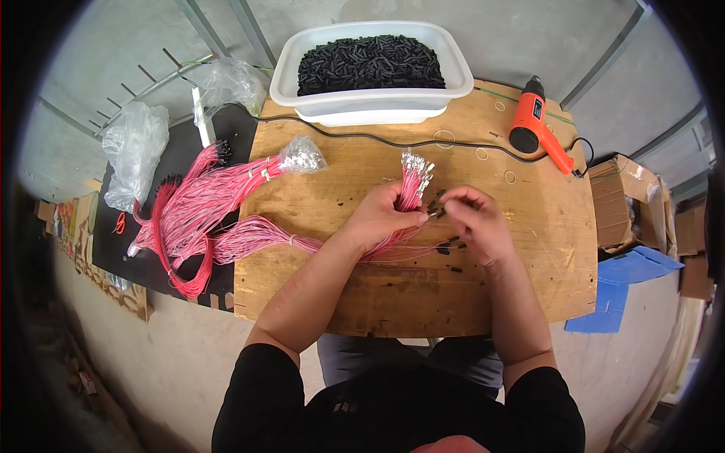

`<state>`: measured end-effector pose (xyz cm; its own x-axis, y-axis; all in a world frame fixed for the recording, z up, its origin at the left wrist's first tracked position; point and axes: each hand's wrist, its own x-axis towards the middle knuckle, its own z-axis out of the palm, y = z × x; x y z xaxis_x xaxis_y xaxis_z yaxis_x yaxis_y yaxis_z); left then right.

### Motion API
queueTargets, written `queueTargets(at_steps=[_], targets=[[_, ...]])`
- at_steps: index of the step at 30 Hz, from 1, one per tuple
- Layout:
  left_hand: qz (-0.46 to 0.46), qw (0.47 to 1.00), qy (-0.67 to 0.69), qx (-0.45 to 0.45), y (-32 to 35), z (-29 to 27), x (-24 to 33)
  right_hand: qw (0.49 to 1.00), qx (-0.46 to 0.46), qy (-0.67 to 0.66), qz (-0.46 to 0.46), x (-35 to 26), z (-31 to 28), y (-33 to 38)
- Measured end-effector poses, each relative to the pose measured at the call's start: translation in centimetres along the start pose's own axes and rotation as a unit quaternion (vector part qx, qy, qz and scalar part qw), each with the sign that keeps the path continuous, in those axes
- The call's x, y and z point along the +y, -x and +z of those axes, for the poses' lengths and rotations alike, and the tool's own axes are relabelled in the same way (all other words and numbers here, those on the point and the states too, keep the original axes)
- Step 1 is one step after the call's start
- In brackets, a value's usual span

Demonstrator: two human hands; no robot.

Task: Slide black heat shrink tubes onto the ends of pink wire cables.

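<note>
My left hand (384,217) is closed around a bundle of thin pink wires (412,186). Their silvery metal terminals fan out above the fist. Close by on the right, my right hand (477,226) pinches a small black sleeve (440,194) between thumb and fingertips, next to a wire end that sticks out from the left thumb. The fingers partly cover this spot, so I cannot tell whether the sleeve touches the terminal. Below the hands, several wires trail right across the wooden table (362,302) to ends with black sleeves (451,243).
A white tub (370,107) full of short black sleeves stands at the back. An orange heat gun (535,124) lies back right, its black cable (362,135) crossing the table. More pink wire bundles (204,200) are heaped left, near clear plastic bags (136,155). Cardboard boxes (615,204) stand right.
</note>
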<state>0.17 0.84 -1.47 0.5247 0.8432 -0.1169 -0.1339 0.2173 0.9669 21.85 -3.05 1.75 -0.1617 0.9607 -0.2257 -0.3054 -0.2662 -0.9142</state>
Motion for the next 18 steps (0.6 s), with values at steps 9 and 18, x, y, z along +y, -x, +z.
queueTargets(at_steps=[9, 18], targets=[[0.002, 0.999, -0.022, 0.026, 0.1, 0.1, 0.1, 0.976, -0.009, -0.214, 0.048, 0.2, -1.7, -1.0], [0.022, 0.998, -0.054, 0.035, 0.0, 0.3, 0.2, 0.991, -0.011, -0.131, 0.009, 0.4, -1.6, -1.0]])
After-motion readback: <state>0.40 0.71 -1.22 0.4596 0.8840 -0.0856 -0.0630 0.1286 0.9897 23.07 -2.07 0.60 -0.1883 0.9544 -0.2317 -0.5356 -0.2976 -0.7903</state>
